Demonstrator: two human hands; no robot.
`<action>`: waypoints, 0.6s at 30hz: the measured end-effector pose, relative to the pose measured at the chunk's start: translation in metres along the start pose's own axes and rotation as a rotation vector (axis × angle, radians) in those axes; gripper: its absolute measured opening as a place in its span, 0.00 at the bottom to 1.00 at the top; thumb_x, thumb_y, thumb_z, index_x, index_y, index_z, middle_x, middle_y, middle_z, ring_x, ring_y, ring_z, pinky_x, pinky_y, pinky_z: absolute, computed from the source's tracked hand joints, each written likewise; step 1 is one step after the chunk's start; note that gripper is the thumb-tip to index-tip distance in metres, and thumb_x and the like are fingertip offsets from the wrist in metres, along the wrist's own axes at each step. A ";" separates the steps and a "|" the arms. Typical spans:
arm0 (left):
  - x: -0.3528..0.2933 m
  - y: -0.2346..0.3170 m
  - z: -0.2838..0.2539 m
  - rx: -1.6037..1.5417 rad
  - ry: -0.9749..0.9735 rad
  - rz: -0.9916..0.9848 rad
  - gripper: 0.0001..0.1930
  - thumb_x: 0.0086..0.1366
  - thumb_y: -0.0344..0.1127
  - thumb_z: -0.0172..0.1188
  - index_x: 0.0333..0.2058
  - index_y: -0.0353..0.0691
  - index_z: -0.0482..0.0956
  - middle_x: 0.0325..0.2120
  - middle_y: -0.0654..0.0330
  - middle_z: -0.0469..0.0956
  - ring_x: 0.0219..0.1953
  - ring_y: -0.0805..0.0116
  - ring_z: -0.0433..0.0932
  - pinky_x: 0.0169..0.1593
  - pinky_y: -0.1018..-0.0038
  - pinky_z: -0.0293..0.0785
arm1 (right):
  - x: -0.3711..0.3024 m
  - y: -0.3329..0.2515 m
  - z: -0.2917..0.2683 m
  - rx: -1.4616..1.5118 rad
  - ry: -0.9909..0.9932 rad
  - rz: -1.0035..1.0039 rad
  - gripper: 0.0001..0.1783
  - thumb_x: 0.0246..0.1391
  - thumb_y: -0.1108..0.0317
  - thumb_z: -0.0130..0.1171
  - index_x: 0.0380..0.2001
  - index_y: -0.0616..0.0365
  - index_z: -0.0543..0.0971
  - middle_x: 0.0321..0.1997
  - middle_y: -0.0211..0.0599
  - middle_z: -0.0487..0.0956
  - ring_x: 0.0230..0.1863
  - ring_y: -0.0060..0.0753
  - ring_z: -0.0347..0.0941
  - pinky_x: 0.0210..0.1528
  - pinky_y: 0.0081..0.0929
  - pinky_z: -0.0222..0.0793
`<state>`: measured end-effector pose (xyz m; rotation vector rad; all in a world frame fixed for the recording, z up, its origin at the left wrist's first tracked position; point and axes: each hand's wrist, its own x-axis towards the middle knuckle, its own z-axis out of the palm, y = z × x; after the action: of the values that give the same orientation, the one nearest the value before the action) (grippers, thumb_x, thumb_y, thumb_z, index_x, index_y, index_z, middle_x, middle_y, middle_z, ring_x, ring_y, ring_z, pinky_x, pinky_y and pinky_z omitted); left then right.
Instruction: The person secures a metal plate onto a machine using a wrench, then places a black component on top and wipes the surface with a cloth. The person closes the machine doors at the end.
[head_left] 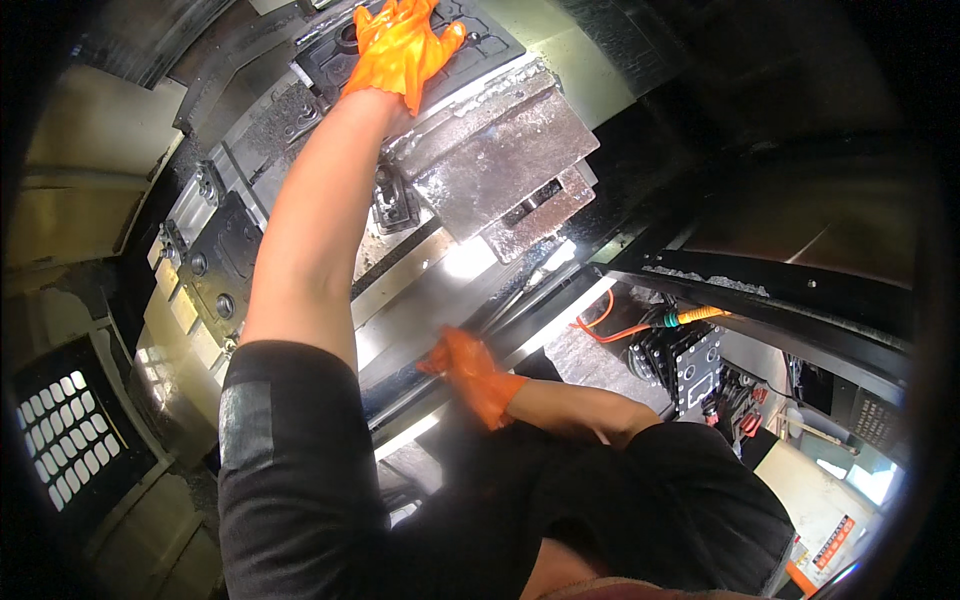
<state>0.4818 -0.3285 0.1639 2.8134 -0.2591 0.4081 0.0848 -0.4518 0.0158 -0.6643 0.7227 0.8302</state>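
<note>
Covering part of the plate (487, 42): left hand (400, 40), fingers spread.
Plate lies beneath, long edge rising rightward; blurred right hand (474, 376) well apart, grip impossible to tell.

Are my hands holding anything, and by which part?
Your left hand is spread over the dark plate; whether it grips can't be told. Your right hand is blurred, nothing visibly held.

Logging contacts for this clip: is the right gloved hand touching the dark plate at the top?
Apart: the head view plainly shows a metal block between the right hand and the dark plate.
</note>
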 end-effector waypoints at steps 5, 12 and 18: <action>0.007 0.011 -0.009 0.043 -0.061 0.024 0.35 0.67 0.57 0.55 0.66 0.43 0.69 0.65 0.49 0.71 0.69 0.50 0.65 0.74 0.46 0.47 | -0.085 -0.065 0.071 0.154 0.059 0.361 0.17 0.66 0.57 0.57 0.45 0.61 0.77 0.22 0.36 0.72 0.41 0.41 0.76 0.54 0.47 0.79; 0.009 -0.020 0.019 0.062 0.066 0.021 0.35 0.65 0.64 0.55 0.64 0.51 0.72 0.59 0.52 0.77 0.66 0.50 0.69 0.72 0.41 0.47 | -0.175 -0.237 0.083 0.826 -0.311 0.836 0.15 0.68 0.65 0.55 0.50 0.65 0.76 0.30 0.31 0.73 0.36 0.29 0.75 0.36 0.20 0.78; 0.009 -0.017 0.027 0.062 0.099 0.028 0.33 0.66 0.62 0.55 0.62 0.48 0.73 0.58 0.54 0.77 0.64 0.52 0.71 0.70 0.41 0.49 | -0.211 -0.231 0.122 0.155 -0.019 0.224 0.10 0.68 0.67 0.54 0.40 0.66 0.77 0.32 0.31 0.71 0.40 0.26 0.74 0.50 0.26 0.80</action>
<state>0.5008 -0.3214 0.1376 2.8424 -0.2687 0.5699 0.2130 -0.5637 0.3060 -0.4411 0.8457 0.9734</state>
